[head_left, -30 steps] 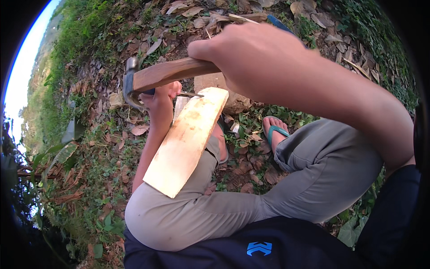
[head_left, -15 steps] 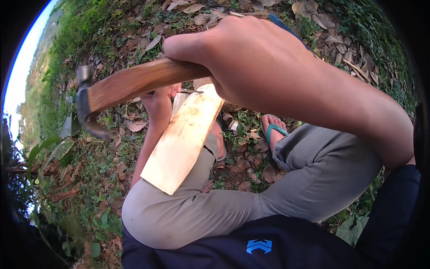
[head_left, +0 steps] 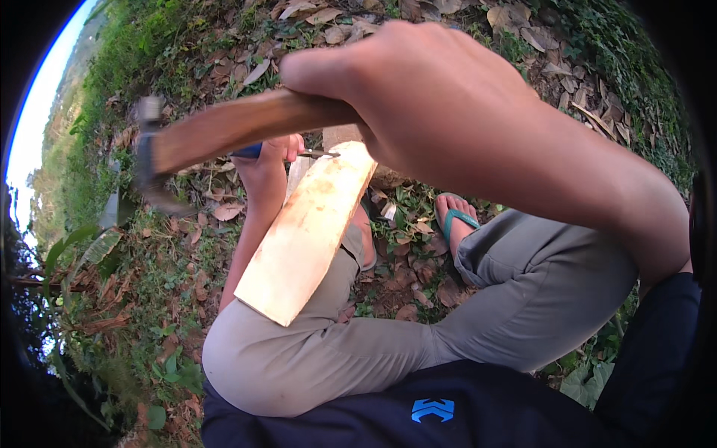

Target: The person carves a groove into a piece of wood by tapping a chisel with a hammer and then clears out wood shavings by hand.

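Observation:
My right hand [head_left: 418, 82] is wrapped round the wooden handle of a claw hammer [head_left: 239, 127], held up over the work with its metal head at the left, blurred by motion. Farther down, partly behind the hammer, my left hand [head_left: 275, 152] grips a blue-handled chisel [head_left: 321, 154]. Its thin metal blade points right, its tip at the far end of a pale wooden board [head_left: 302, 239]. The board lies sloping, its near end on my left thigh. My right hand hides part of the board's far right edge.
My bent legs in grey trousers [head_left: 515, 299] lie to either side, with a green flip-flop [head_left: 452, 219] on my right foot. A brownish block [head_left: 341, 135] stands at the board's far end. Dry leaves [head_left: 538, 37] and low plants [head_left: 179, 366] cover the ground around.
The hammer has shifted a little right, its head slightly up, and more of the chisel's blue handle shows. A blue strip beyond my right hand no longer shows. The board stays nearly in place.

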Motion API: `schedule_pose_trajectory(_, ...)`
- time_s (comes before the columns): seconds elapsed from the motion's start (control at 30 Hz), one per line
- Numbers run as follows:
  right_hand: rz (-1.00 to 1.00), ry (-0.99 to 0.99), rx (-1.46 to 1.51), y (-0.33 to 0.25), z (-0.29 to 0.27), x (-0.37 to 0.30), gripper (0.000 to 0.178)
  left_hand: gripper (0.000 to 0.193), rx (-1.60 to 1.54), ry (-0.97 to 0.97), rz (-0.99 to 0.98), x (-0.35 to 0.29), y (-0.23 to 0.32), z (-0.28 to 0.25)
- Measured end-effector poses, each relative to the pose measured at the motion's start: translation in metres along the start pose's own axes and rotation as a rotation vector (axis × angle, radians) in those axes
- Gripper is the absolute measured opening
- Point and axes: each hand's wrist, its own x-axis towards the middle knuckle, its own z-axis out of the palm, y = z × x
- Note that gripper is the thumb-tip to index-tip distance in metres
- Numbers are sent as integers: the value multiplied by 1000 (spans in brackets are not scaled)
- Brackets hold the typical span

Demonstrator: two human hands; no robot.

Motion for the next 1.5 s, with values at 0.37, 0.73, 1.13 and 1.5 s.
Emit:
schedule_pose_trajectory(0.37, -6, -13, 11, -3, 6, -2, 24, 17, 13, -24, 15, -5, -4, -4)
schedule_pose_trajectory(0.73, 68, -95, -92, 18, 21, -4, 22, 13, -21, -49, 26, -4, -11, -2)
schedule_pose_trajectory(1.13, 85, -183, -97, -5, 0, 1, 21, 17, 17, -32, 57, -9, -8, -9)
schedule_pose_trajectory(1.5, 70, -197, -89, 3, 10, 0, 20, 25, 56, -27, 5, -7, -18, -13)
